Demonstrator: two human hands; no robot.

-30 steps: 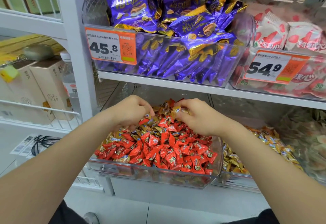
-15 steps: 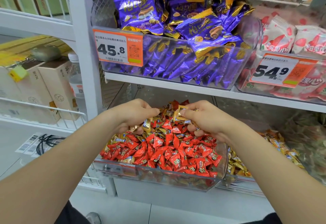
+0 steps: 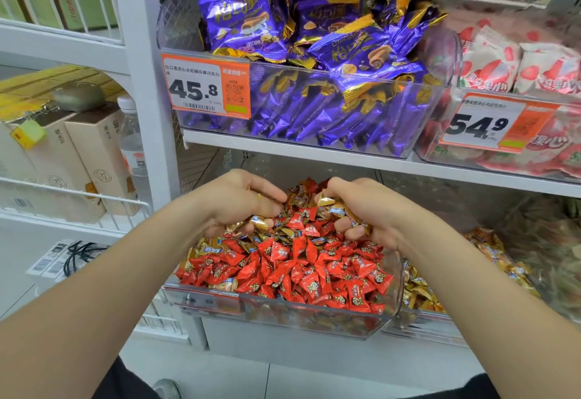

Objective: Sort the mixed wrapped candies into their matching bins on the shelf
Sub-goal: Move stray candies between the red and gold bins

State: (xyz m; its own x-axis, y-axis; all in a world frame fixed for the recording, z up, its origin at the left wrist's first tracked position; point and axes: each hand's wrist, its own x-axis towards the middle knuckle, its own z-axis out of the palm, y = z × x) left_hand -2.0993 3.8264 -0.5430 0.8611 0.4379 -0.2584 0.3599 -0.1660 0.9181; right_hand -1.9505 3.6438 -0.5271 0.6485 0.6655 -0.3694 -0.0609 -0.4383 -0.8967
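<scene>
**Wrapped candies (image 3: 292, 260) piled in the lower bin, both grips deep in the heap**

The white shelf (image 3: 314, 150) carries an upper bin of purple packets (image 3: 314, 84) (an orange price tag (image 3: 206, 85) on its front reads 45.8). Below it, the clear bin (image 3: 283, 310) holds mostly red candies mixed with gold ones. The neighbouring bin (image 3: 421, 291), just beside it on the right, holds gold wrappers. At the back of the pile the left grip (image 3: 232, 200) is curled around gold candies (image 3: 258, 221). The right grip (image 3: 374, 210) is likewise closed on a gold handful, with one piece at its fingertips.
</scene>
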